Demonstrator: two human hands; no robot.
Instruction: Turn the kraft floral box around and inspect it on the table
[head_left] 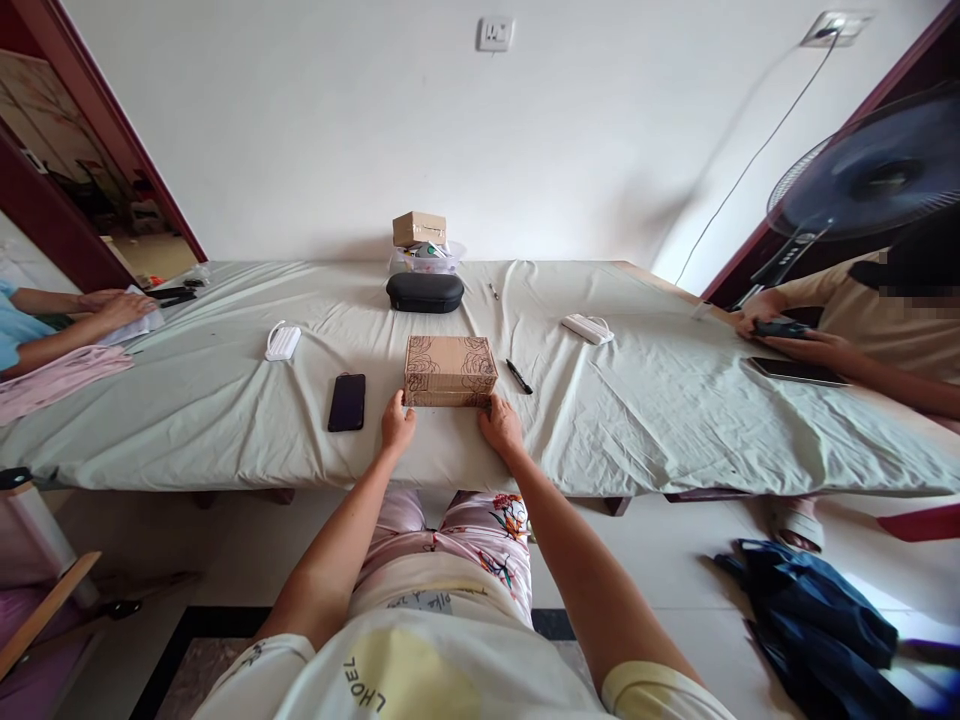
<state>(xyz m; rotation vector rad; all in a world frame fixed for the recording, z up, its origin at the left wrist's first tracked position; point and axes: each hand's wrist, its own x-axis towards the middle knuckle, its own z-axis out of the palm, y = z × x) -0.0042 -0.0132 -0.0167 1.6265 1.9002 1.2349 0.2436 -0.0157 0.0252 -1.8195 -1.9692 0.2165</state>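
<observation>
A brown cardboard box [450, 370] with flower prints lies on the table's pale green cloth [637, 400] in front of me. My left hand [396, 422] touches its near left corner with fingers curled against the side. At the near right corner my right hand [501, 424] rests the same way. Both hands sit on the cloth and press on the box's front face. A black phone [346, 402] lies left of the box, a black pen [518, 376] right of it.
Behind the box sit a black case [424, 292], a small carton [418, 228] on a clear tub, a white pouch [282, 341] and a white power strip [587, 328]. Other people's hands rest at the left [120, 308] and right [787, 340] ends. A fan [862, 185] stands right.
</observation>
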